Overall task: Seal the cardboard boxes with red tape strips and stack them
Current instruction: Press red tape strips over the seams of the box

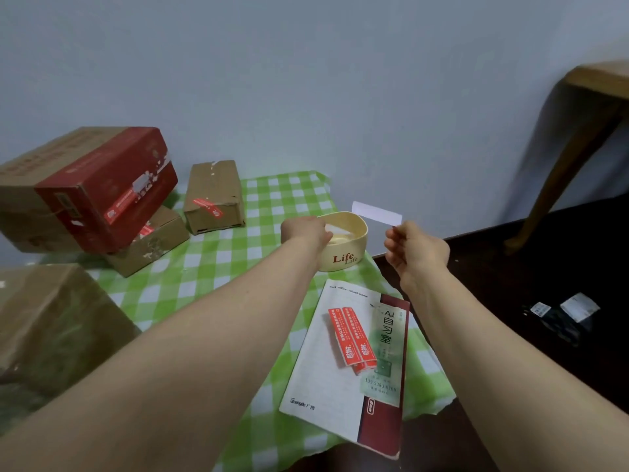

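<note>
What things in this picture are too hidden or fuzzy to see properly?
Head view: inside of the cream round bowl, partly covered by the left hand; its fingertips are hidden.
Head view: big brown cardboard box, blurred, cut off by the left edge.
Head view: print on the red tape strips, too small.
Head view: corner of the white paper strip, pinched inside the right hand.

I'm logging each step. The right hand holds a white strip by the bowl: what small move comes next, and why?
Probably drop the white strip from the right hand into the cream bowl: it looks like peeled backing, the bowl holds white scraps, and the left hand is over it. Unused red tape strips wait on the notebook.
</note>
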`<control>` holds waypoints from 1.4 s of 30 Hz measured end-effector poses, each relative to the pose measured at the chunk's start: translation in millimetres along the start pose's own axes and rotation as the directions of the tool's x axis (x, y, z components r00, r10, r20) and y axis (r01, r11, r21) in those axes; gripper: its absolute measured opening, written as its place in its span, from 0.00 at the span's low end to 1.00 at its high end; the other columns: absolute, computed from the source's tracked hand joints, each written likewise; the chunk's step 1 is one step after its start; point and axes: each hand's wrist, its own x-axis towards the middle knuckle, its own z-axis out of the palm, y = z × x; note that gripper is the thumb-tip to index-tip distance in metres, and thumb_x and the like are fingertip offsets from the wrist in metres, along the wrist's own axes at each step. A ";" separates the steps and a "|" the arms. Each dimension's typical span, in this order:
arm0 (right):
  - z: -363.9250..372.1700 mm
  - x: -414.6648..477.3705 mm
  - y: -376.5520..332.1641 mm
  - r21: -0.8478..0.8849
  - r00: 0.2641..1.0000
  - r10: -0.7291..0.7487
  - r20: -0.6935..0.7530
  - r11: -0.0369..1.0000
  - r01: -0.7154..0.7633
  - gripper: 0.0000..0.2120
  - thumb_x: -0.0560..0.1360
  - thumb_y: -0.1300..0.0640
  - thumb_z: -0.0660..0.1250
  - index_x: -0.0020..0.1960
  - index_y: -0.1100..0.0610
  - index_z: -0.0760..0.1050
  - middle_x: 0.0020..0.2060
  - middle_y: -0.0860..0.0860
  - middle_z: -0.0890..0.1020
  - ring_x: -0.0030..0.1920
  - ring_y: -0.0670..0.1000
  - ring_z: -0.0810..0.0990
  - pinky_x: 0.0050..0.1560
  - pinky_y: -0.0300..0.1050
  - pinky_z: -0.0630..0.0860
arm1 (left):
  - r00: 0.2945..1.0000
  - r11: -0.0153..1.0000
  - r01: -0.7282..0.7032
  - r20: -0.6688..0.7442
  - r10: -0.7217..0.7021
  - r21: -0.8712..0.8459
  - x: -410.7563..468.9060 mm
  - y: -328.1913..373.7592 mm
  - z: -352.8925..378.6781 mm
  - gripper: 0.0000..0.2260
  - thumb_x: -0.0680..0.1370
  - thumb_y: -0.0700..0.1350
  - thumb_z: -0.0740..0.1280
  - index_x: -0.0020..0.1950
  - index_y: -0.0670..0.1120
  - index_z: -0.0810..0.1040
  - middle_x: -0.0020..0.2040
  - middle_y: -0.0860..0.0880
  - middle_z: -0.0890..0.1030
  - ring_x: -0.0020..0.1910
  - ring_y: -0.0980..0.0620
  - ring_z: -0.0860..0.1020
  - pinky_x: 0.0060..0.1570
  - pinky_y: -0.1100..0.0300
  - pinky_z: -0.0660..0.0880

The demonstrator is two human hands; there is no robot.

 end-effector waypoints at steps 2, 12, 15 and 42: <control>-0.3 -1.6 1.5 -0.005 1.000 0.006 0.005 1.000 -0.006 0.06 0.73 0.63 0.65 0.37 0.61 0.75 0.33 0.52 0.80 0.29 0.46 0.76 0.29 0.37 0.72 | 1.000 1.000 -0.001 0.022 0.001 0.005 1.1 -0.3 -0.9 0.16 0.78 0.32 0.59 0.66 0.34 0.70 0.64 0.39 0.76 0.47 0.49 0.75 0.24 0.69 0.74; 5.1 -54.3 -10.6 0.063 0.994 0.054 0.093 0.996 -0.060 0.07 0.74 0.64 0.63 0.37 0.61 0.75 0.29 0.52 0.79 0.25 0.45 0.75 0.24 0.35 0.71 | 0.993 0.994 -0.112 -0.050 0.111 -0.012 -63.4 28.4 -17.3 0.08 0.75 0.32 0.61 0.37 0.37 0.77 0.35 0.45 0.80 0.35 0.41 0.80 0.34 0.62 0.70; 9.9 -79.8 -10.1 0.089 0.987 0.067 0.149 0.993 -0.081 0.09 0.74 0.63 0.63 0.36 0.61 0.74 0.24 0.50 0.79 0.20 0.43 0.74 0.21 0.33 0.69 | 0.970 0.971 -0.238 -0.051 0.237 -0.016 -99.3 44.3 -31.0 0.11 0.74 0.34 0.59 0.52 0.36 0.79 0.50 0.38 0.82 0.63 0.39 0.71 0.47 0.53 0.78; 70.2 -240.0 58.6 -0.112 0.839 0.255 0.480 0.967 -0.230 0.05 0.78 0.62 0.58 0.46 0.60 0.72 0.36 0.55 0.80 0.21 0.46 0.79 0.21 0.33 0.72 | 0.945 0.275 -0.036 -0.057 0.323 0.961 -165.6 73.2 -300.4 0.50 0.65 0.65 0.69 0.77 0.48 0.48 0.72 0.36 0.58 0.71 0.36 0.57 0.66 0.45 0.64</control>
